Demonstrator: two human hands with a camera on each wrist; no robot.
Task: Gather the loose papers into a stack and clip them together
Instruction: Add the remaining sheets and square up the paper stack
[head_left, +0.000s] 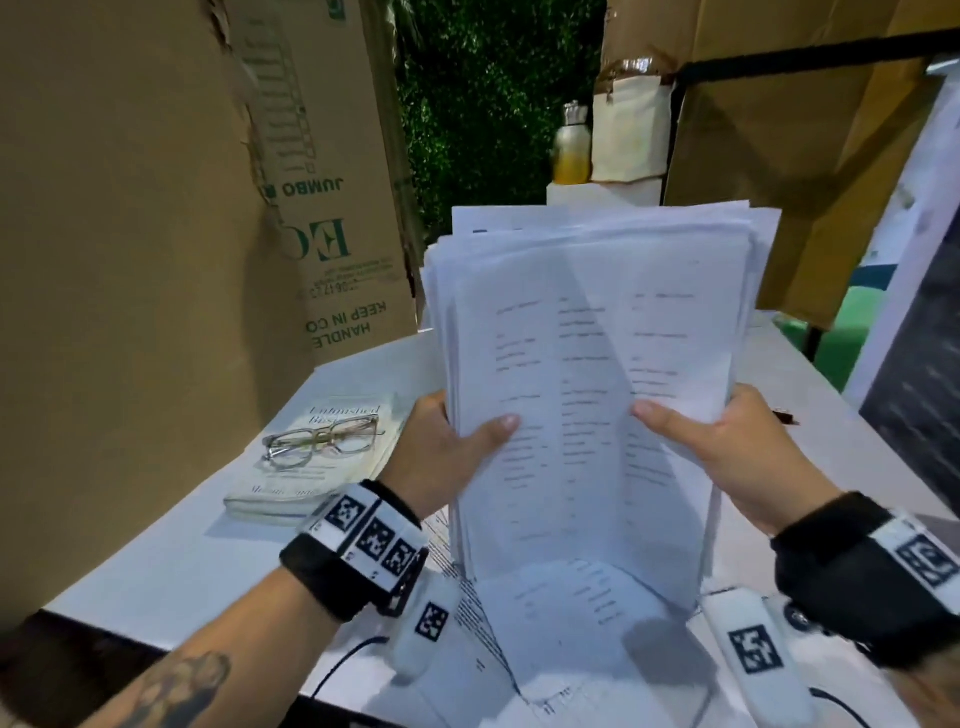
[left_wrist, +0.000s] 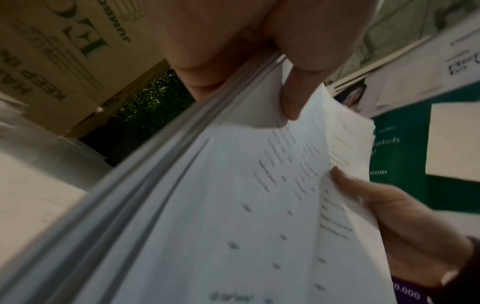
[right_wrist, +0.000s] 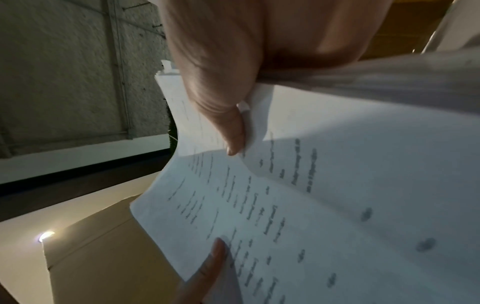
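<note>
A thick stack of printed white papers stands upright on its lower edge on the white table. My left hand grips its left side, thumb on the front sheet. My right hand grips the right side the same way. The sheets' top edges are uneven and fanned. In the left wrist view the stack runs edge-on under my left hand, with my right hand beyond. The right wrist view shows my right hand on the stack. More loose printed sheets lie flat beneath. No clip is visible.
A book with glasses on it lies left of the stack. Tall cardboard boxes wall the left and back right. A bottle stands on a white block behind. Cables trail at the table's near edge.
</note>
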